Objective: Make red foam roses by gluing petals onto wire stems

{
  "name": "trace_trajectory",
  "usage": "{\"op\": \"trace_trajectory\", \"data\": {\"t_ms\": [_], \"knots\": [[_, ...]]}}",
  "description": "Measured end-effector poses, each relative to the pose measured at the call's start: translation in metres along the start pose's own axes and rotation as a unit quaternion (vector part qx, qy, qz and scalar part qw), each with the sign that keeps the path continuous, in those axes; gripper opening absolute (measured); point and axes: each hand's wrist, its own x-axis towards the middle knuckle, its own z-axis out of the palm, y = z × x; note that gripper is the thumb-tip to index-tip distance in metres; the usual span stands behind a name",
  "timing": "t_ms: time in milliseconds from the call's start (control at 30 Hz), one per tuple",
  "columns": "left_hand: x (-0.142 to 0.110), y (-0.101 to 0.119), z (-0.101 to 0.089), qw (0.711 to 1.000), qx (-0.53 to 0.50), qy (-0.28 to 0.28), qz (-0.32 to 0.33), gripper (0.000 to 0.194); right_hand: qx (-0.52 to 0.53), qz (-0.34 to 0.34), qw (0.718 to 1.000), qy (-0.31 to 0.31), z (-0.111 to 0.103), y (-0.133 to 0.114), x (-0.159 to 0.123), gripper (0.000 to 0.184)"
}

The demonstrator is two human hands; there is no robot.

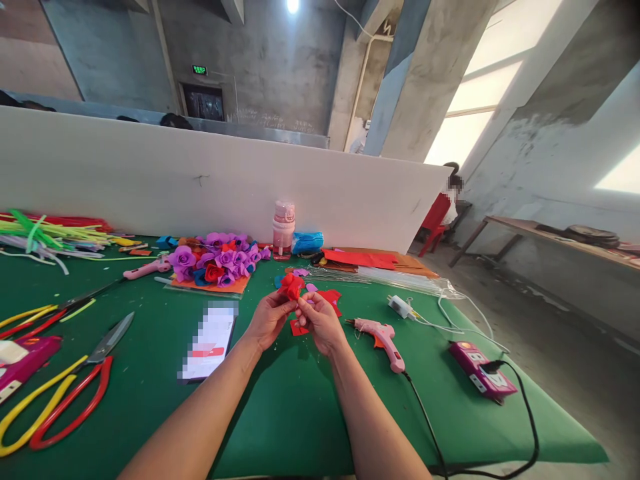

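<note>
Between my two hands, over the green table, is a red artificial flower (291, 287). My left hand (270, 316) is closed, pinching it from below on the left. My right hand (320, 320) is closed too, its thumb and finger pressed together at the flower's lower right side; what exactly sits between those fingertips is hidden. Just behind my right hand lie loose red petals (332, 299), and a small red piece (299, 328) shows under the hands. A pink glue gun (380, 337) rests on the table to the right.
A phone (211, 340) lies left of my hands, and scissors (107, 350) further left. Purple flowers (227, 257) are heaped behind, near a pink bottle (283, 233). On the right is a power strip (480, 371) with a black cord. A white partition (200, 177) borders the green table (300, 427).
</note>
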Motion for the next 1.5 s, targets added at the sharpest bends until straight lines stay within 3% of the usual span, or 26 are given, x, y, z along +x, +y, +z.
{"op": "trace_trajectory", "data": {"t_ms": [133,233,367,433,500,600,667,733,833,900,967,1100,1200,1333,1500], "knots": [[0.0,0.001,-0.001,1.0,-0.005,0.025,0.011,0.02,-0.021,0.009,1.0,0.017,0.003,0.002,0.0,0.041],[0.001,0.002,-0.002,0.997,-0.014,0.065,0.027,0.023,-0.089,-0.024,0.993,0.075,0.001,-0.005,-0.006,0.042],[0.004,0.003,-0.004,0.996,-0.028,0.08,0.026,0.026,-0.216,-0.101,0.961,0.143,-0.026,-0.036,-0.032,0.045],[0.006,0.002,-0.005,0.997,-0.034,0.073,0.021,0.026,-0.317,-0.135,0.921,0.18,-0.055,-0.055,-0.052,0.044],[0.006,0.001,-0.004,0.997,-0.037,0.064,0.014,0.026,-0.441,-0.132,0.855,0.237,-0.089,-0.072,-0.072,0.039],[0.004,0.001,-0.002,0.998,-0.039,0.053,0.006,0.023,-0.602,-0.049,0.743,0.29,-0.137,-0.083,-0.094,0.036],[0.002,0.002,0.0,0.998,-0.04,0.047,0.0,0.021,-0.649,0.017,0.714,0.263,-0.159,-0.08,-0.1,0.038],[0.001,0.003,0.001,0.998,-0.041,0.042,-0.005,0.021,-0.666,0.069,0.707,0.228,-0.169,-0.074,-0.098,0.036],[0.001,0.002,0.001,0.998,-0.045,0.037,-0.003,0.021,-0.67,0.088,0.709,0.202,-0.168,-0.068,-0.091,0.026],[0.002,0.001,0.0,0.998,-0.05,0.038,-0.003,0.022,-0.648,0.084,0.73,0.2,-0.161,-0.068,-0.089,0.023],[0.002,0.0,0.0,0.998,-0.055,0.037,-0.005,0.024,-0.593,0.077,0.775,0.202,-0.152,-0.072,-0.091,0.024],[0.0,0.001,0.001,0.998,-0.055,0.024,-0.009,0.024,-0.389,0.033,0.902,0.187,-0.123,-0.083,-0.103,0.033],[-0.001,0.001,0.002,0.998,-0.055,0.022,-0.012,0.023,-0.259,0.013,0.956,0.14,-0.096,-0.087,-0.109,0.042],[0.0,-0.002,0.001,0.998,-0.05,0.035,-0.013,0.024,-0.259,-0.021,0.961,0.095,-0.059,-0.086,-0.109,0.047],[-0.001,-0.002,0.002,0.998,-0.04,0.04,-0.017,0.024,-0.383,-0.09,0.914,0.097,-0.029,-0.083,-0.105,0.037]]}}
